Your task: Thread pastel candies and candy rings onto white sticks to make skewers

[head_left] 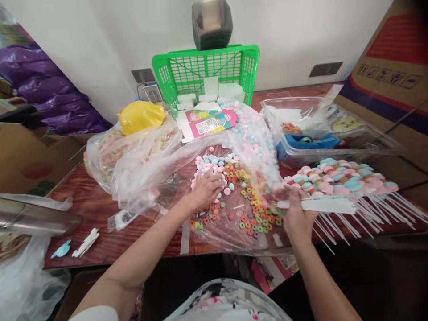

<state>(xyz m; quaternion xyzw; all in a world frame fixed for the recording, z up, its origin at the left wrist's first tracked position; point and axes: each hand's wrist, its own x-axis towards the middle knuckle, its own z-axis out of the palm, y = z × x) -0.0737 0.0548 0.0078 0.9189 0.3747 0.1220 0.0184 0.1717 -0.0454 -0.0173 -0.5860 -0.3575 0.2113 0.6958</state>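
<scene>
Done: many candy-strung sticks point(347, 180) heaped at 3 o'clock. Unstrung: pastel discs point(216, 161) at centre, coloured rings point(257, 209) towards 5. Left hand point(207, 188), 6 o'clock, fingers loosely spread over discs; right hand point(298, 216), 4 o'clock, gripping a white bundle point(329, 205), apparently bare sticks.

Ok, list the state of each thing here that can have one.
Left hand: fingers spread, on round candies
Right hand: closed on a white bundle
Ring candies: loose, scattered
Candies on sticks: heaped together
Green basket: open-topped, holding white items
Blue tape dispenser: inside clear container
</scene>
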